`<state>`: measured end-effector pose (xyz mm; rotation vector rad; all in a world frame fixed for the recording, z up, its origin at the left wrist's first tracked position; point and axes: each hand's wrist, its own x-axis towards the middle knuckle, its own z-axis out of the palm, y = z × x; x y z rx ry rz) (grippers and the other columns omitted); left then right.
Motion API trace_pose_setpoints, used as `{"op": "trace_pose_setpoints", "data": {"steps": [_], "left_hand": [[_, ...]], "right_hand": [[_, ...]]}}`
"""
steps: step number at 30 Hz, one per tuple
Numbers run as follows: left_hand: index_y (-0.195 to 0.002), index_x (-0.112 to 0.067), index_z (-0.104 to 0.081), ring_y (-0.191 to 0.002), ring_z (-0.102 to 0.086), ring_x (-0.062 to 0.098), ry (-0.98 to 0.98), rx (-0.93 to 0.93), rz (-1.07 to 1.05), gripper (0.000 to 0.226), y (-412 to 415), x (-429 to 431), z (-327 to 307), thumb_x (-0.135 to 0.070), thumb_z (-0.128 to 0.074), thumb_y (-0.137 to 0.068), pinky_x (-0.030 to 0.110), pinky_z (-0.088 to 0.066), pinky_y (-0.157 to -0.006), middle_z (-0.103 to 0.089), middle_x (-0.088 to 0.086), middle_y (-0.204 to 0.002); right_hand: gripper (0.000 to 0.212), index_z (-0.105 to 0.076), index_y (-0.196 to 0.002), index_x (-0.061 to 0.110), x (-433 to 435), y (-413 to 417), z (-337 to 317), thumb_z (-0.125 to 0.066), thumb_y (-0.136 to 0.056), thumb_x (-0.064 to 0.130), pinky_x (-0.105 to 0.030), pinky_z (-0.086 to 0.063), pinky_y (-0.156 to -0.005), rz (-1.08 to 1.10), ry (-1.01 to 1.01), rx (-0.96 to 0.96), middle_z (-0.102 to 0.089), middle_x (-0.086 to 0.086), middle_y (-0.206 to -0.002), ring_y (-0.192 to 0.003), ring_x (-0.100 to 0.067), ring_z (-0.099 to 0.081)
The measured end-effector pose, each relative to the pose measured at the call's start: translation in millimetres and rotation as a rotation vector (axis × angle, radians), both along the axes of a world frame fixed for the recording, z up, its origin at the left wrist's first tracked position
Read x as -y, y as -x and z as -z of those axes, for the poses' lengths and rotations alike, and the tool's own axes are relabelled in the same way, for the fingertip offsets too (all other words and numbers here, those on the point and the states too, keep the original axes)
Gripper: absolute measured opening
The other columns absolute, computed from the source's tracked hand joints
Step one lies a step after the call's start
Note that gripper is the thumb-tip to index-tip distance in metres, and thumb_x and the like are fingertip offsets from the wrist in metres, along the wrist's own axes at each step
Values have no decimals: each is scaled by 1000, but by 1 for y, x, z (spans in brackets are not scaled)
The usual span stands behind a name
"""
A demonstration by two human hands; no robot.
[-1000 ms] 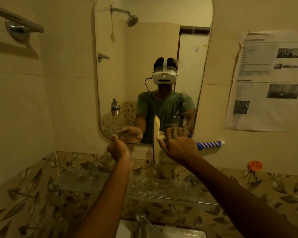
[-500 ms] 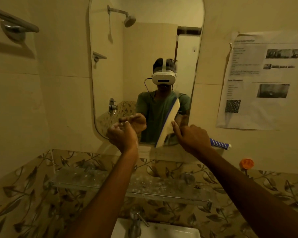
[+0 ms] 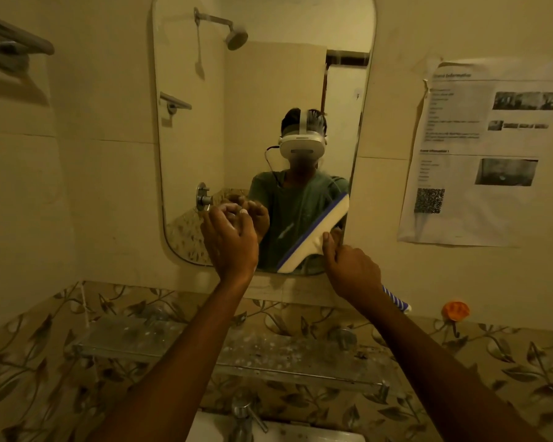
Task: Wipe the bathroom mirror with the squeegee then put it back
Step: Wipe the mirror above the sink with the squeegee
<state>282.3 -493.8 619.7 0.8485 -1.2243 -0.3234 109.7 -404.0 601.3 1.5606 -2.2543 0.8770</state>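
The tall rounded mirror (image 3: 262, 90) hangs on the tiled wall ahead and reflects a person in a headset. My right hand (image 3: 351, 269) grips the squeegee (image 3: 316, 232) by its blue-and-white striped handle, whose end sticks out below my wrist. The white head with its blue blade lies tilted against the mirror's lower right corner, its upper end at the right edge. My left hand (image 3: 230, 240) is raised before the mirror's lower left part with curled fingers, holding nothing that I can see.
A glass shelf (image 3: 224, 346) runs under the mirror, above a tap (image 3: 246, 416) and white basin. A printed paper sheet (image 3: 489, 154) is stuck on the wall at right. An orange hook (image 3: 455, 311) sits below it. A metal towel rail (image 3: 13, 36) is at upper left.
The squeegee head swung from upright at the mirror's bottom middle to a slant at the lower right corner. My left hand rose a little in front of the glass.
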Motion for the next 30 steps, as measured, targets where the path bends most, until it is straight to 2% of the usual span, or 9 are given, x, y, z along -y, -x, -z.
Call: {"op": "trace_pose_setpoints", "data": {"steps": [2,8,11,17,19,21,24,27,30], "left_hand": [[-102,-10,-54,-96,-49,17,1,23,30,17,-1,2,1,-24,-56,-92,28,-40,-76,-55,6,-106],[-92,-26,-50,-85,-56,17,-58,152,154,7,-9,2,11,-32,-55,-92,25,-45,-65,-58,1,-96],[-92,-24,-52,-84,-56,15,-76,174,156,7,-18,2,16,-30,-56,-92,25,-42,-63,-57,-2,-93],[-91,-24,-54,-84,-54,15,-180,151,88,7,-28,12,29,-30,-57,-90,22,-32,-56,-61,1,-96],[-92,-23,-54,-82,-53,14,-190,152,70,7,-29,14,33,-30,-56,-91,18,-30,-55,-62,2,-96],[-93,-22,-55,-84,-54,14,-184,156,70,8,-26,14,36,-29,-56,-91,17,-30,-56,-62,2,-97],[-95,-19,-56,-85,-53,13,-174,143,85,9,-17,12,36,-27,-56,-92,15,-29,-56,-60,1,-97],[-96,-17,-57,-84,-52,13,-146,130,94,10,-8,6,34,-26,-56,-92,14,-30,-56,-60,1,-96],[-98,-15,-58,-84,-52,12,-133,134,94,12,-1,1,32,-25,-56,-92,14,-30,-56,-60,1,-95]], "right_hand": [[57,-50,-74,20,-8,4,8,-15,-101,56,-41,-56,-71,31,-65,18,-56,-3,-66,-65,-23,-60],[58,-54,-78,18,-24,7,20,-16,-101,55,-38,-57,-72,60,-140,3,-61,-4,-71,-67,-21,-62],[61,-56,-72,21,-25,-9,18,-15,-100,57,-31,-53,-63,10,-109,-36,-61,0,-66,-60,-15,-59],[59,-48,-64,23,13,-67,0,-17,-101,57,-27,-43,-50,-121,-95,-446,-47,4,-57,-52,-13,-51],[59,-54,-74,20,23,-69,-7,-18,-101,58,-25,-37,-50,-123,-125,-481,-53,1,-69,-60,-14,-50],[64,-62,-101,12,23,-61,-9,-17,-101,58,-29,-43,-59,-93,-122,-509,-63,-9,-104,-81,-20,-57],[66,-45,-135,9,12,-40,-7,-18,-100,59,-38,-47,-69,-59,-156,-485,-49,-16,-137,-109,-31,-58],[67,-48,-128,12,-1,-15,-6,-15,-98,62,-33,-49,-60,-53,-222,-421,-64,-10,-104,-78,-22,-64],[67,-56,-105,14,-13,6,-5,-11,-97,63,-32,-48,-60,17,-257,-435,-56,0,-68,-56,-13,-51]]}}
